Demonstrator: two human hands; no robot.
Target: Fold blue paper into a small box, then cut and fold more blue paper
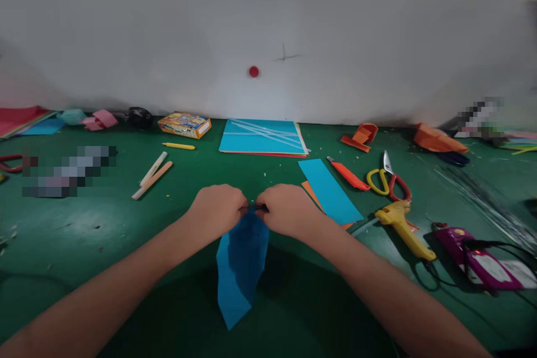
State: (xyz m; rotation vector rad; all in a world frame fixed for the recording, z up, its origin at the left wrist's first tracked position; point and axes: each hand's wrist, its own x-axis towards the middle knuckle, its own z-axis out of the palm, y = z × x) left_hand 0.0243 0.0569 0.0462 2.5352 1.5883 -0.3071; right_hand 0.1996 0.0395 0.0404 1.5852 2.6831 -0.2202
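Observation:
My left hand (220,207) and my right hand (287,210) meet in the middle, over the green table. Both are closed in a pinch at the top end of a creased sheet of blue paper (241,274), which hangs down toward me and narrows to a point at its lower end. A small dark piece (260,208) shows between the fingertips at the paper's top edge; I cannot make out what it is. My fingers hide much of that edge. Just beyond my right wrist lies a blue paper strip (331,190) over orange paper (311,193).
Right: a box cutter (349,174), scissors (388,179), a yellow glue gun (405,226) with its cord and a purple power strip (474,257). Left: two sticks (153,176) and a yellow crayon (179,146). At the white board (168,39), stacked coloured paper (262,137) and a small box (185,125).

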